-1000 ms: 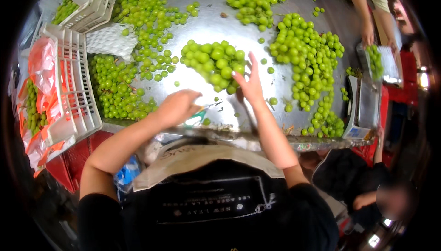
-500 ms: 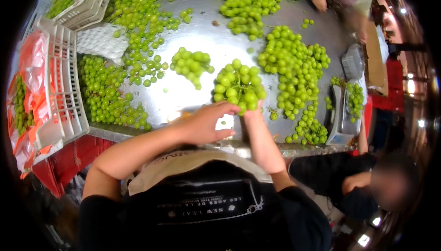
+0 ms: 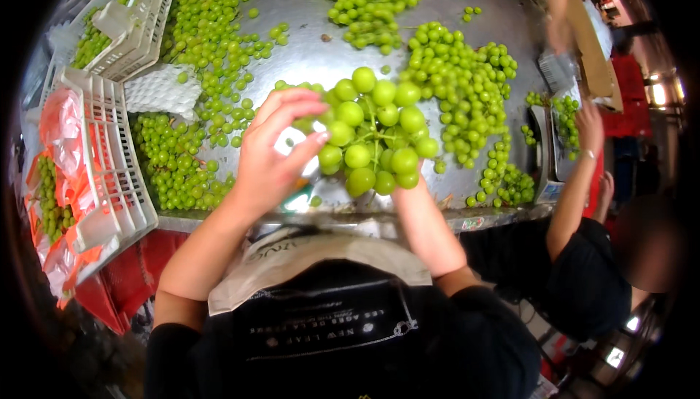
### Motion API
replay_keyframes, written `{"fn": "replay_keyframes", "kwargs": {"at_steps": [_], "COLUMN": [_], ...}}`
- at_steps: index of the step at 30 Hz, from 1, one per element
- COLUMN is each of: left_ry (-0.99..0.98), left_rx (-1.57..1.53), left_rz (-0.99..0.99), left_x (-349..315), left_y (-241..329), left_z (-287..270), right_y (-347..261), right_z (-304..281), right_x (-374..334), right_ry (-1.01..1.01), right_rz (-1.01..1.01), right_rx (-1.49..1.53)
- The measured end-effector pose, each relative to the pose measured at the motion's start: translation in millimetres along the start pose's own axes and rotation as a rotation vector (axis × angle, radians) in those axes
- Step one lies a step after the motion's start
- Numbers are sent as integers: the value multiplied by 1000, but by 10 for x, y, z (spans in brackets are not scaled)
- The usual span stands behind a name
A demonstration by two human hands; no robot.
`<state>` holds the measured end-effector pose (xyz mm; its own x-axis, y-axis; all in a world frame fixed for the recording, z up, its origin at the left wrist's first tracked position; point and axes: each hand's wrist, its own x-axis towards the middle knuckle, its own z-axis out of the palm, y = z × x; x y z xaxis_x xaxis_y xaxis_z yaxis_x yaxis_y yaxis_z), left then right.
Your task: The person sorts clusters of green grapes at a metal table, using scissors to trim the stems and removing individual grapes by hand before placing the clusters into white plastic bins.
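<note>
Green grape bunch (image 3: pixel 383 136): by steel table's (image 3: pixel 295 56) near edge
Left hand (image 3: pixel 273 147): half-spread, bunch's left
Right hand (image 3: pixel 410 196): beneath, grip hidden

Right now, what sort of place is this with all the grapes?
Probably a fruit sorting or packing spot. Green grapes lie in bunches and loose heaps on a metal table, with white plastic crates at the left and what looks like a scale at the right.
</note>
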<state>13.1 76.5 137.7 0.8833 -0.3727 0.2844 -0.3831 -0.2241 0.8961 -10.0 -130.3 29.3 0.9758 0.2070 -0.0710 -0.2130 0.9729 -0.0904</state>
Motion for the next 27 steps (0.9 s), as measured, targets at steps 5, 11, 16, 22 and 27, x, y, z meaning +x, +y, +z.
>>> {"fn": "replay_keyframes", "kwargs": {"at_steps": [5, 11, 16, 22, 27], "left_ry": [50, 25, -14, -46, -13], "left_rx": [15, -71, -102, -101, -168], "left_rz": [29, 7, 23, 22, 91], "left_x": [-112, -206, -209, -220, -80], "left_y": [-10, 87, 126, 174, 208], "left_z": [-9, -21, -27, 0, -30], "right_y": [101, 184, 262, 258, 246], "right_z": [99, 197, 407, 511, 609], "right_x": [-70, -150, -221, -270, -292], "right_ry": [-31, -39, 0, -245, -407], "right_rz": [29, 41, 3, 72, 86], "right_rx": [30, 32, -145, -7, -92]}}
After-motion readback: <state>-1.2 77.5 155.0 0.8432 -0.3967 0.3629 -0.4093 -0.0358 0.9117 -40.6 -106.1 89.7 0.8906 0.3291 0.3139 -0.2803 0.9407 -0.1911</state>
